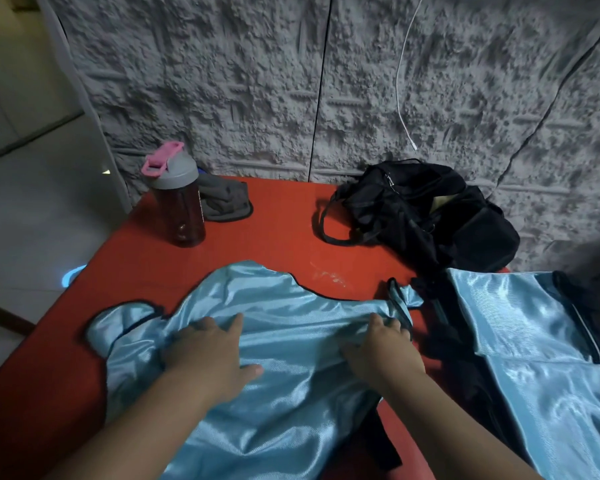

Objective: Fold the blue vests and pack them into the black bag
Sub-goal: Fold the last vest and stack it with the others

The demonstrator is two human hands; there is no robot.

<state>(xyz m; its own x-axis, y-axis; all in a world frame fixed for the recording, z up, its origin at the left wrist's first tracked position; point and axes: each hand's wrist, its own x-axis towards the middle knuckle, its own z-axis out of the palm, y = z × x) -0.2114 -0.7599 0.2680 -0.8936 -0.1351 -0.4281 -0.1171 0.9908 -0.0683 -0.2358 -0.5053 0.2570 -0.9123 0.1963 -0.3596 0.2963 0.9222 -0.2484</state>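
bare red table point(284, 230) mid-way; bottle point(179, 199) left, black bag point(430, 213) right

A red table point(284, 216) carries a blue vest point(291, 386) near the front; a black bag point(440, 216) lies far right. A bottle point(181, 202) stands far left; grey cloth point(226, 202) just beside it.

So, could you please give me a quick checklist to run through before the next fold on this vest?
1. Both hands on the vest: ok, left hand and right hand rest on the blue vest.
2. Vest flat: not ok, wrinkled, the right end bunched.
3. Black bag open: cannot tell.
4. Water bottle clear of the fabric: ok, standing apart.
5. Second vest waiting: ok, on the right.
6. Bare red table beyond the vest: ok.
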